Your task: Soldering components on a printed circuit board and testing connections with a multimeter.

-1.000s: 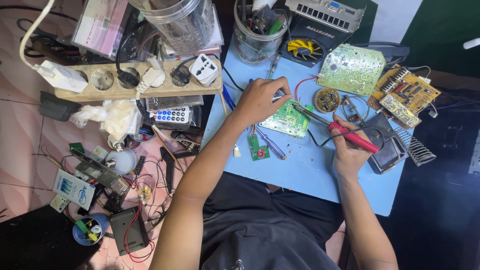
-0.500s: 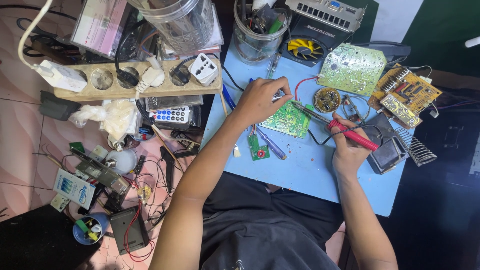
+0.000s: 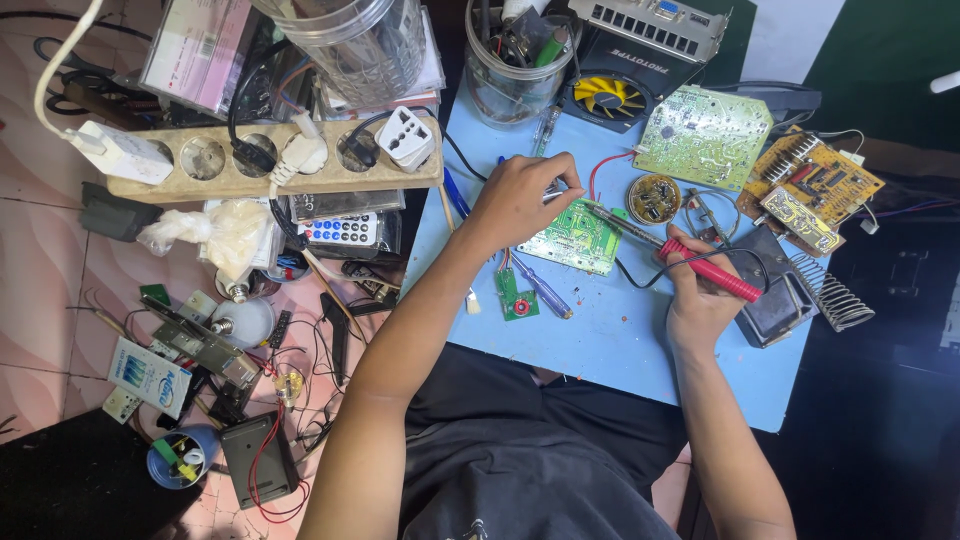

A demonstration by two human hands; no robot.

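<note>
Green circuit board lying flat near the middle of the blue surface, pinned at its upper edge under the left hand, fingers curled around a small metal tool, seemingly to steady the work. Red-handled soldering iron clamped in the right hand, tip angled toward the board's right edge. Hands well apart, either side of the board. Just below: smaller green board and blue screwdriver. Further out: round board, coiled iron stand, power strip.

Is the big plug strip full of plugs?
No. The plug strip has some plugs in it, but a few round sockets show bare.
</note>
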